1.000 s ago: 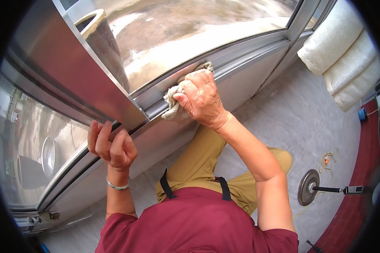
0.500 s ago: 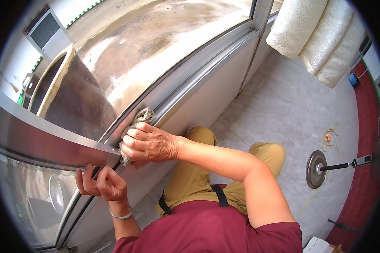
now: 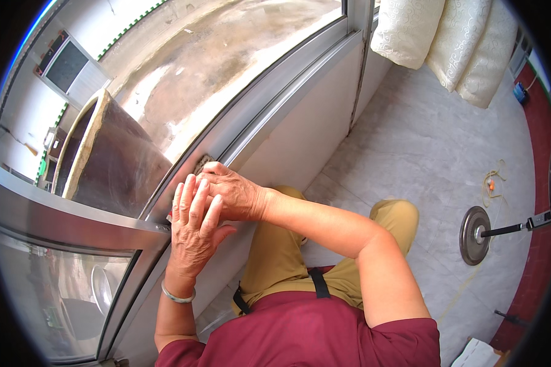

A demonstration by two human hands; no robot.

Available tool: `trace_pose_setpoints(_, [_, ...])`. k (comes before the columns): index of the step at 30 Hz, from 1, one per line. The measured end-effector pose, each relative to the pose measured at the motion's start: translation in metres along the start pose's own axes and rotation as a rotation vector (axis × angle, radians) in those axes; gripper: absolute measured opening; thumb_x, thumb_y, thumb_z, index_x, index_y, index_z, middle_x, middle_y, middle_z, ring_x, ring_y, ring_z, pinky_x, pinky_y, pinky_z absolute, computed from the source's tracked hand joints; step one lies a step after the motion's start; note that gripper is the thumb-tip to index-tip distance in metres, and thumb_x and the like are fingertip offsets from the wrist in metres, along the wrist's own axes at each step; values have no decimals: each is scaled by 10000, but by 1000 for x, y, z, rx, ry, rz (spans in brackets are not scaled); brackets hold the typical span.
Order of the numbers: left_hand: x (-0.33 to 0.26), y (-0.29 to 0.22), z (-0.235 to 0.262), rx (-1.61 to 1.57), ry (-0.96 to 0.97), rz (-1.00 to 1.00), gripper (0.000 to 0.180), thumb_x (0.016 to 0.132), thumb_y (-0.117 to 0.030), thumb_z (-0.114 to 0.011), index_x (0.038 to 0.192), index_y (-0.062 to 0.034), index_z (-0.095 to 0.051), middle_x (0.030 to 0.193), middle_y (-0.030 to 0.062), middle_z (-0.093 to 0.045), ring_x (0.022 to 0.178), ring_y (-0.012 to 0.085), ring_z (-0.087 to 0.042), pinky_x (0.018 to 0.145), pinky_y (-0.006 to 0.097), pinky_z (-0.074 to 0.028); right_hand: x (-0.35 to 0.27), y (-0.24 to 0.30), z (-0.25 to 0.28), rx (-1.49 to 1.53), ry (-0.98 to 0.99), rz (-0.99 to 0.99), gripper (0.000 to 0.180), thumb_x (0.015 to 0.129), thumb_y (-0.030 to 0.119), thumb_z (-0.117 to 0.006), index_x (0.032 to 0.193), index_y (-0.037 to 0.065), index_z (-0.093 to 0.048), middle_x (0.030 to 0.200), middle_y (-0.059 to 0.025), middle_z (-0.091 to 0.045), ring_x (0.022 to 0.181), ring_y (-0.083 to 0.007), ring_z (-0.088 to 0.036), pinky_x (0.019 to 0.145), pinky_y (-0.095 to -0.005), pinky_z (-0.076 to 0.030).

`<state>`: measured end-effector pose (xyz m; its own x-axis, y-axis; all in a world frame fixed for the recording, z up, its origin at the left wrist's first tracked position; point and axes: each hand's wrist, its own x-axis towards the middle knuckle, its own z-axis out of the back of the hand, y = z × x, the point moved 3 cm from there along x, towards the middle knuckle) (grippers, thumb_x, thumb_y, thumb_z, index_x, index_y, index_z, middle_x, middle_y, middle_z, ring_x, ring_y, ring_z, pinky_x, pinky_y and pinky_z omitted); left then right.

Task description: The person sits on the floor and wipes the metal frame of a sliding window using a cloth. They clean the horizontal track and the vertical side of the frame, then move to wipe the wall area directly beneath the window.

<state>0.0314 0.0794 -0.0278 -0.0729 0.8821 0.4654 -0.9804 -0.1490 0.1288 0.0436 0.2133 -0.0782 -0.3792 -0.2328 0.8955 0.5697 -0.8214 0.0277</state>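
My right hand [image 3: 237, 194] is closed over a rumpled grey cloth [image 3: 203, 163] and presses it on the silver metal window rail [image 3: 269, 113]. Only a small part of the cloth shows past the knuckles. Across the fingers of that hand lies my left hand [image 3: 194, 225], its own fingers stretched out and slightly apart, pointing up along the rail. The left fingers hide part of the right hand. Just left of both hands is the corner of the metal door or window frame [image 3: 82, 211], with glass below it.
Beyond the glass stands a big brown jar [image 3: 125, 162] with a pale rim. Patterned cream curtains [image 3: 410, 30] hang at upper right. On the grey tiled floor [image 3: 404, 140] are a stand with a round metal base [image 3: 474, 235] and a yellow cord [image 3: 491, 192].
My left hand has come off the lower frame, moved up and right, and opened out over my right hand. My right hand stays at the rail with the cloth. The view has shifted slightly.
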Motion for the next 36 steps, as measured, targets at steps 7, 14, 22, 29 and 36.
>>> trace_pose_setpoints(7, [-1, 7, 8, 35, 138, 19, 975, 623, -78, -852, 1464, -130, -361, 1512, 180, -353, 1400, 433, -362, 1129, 524, -379, -15, -12, 66, 368, 76, -188, 476, 740, 103, -742, 1194, 70, -602, 1240, -128, -600, 1249, -301, -525, 1086, -414, -375])
trace_pose_setpoints(14, [22, 9, -20, 252, 152, 92, 878, 646, -155, -859, 1387, 1, -415, 1229, 187, -498, 1121, 380, -490, 972, 516, -402, -225, -75, 165, 19, -17, -1071, 137, 846, 49, -609, 982, 60, -627, 919, -113, -671, 874, -311, -645, 779, -407, -526])
trace_pose_setpoints(22, [93, -7, -50, 291, 161, -18, 724, 669, -190, -841, 1269, 1, -483, 1113, 157, -512, 1028, 344, -501, 926, 482, -398, -293, -70, 154, 209, 432, -1329, 123, 919, 128, -574, 987, 51, -641, 993, -132, -685, 968, -344, -633, 826, -459, -505])
trace_pose_setpoints(29, [189, -29, -102, 372, 106, -52, 670, 687, -282, -831, 1214, 8, -535, 1046, 133, -534, 1008, 322, -505, 912, 459, -394, -291, -68, 162, -39, 456, -1131, 125, 905, 161, -607, 914, 37, -627, 921, -148, -677, 906, -352, -651, 819, -470, -507])
trace_pose_setpoints(36, [281, -43, -151, 371, 40, -102, 671, 710, -344, -818, 1235, -22, -552, 1036, 123, -560, 1014, 304, -526, 893, 441, -408, -298, -40, 179, -186, 563, -1080, 94, 858, 139, -646, 835, 49, -637, 841, -138, -677, 854, -332, -663, 784, -450, -500])
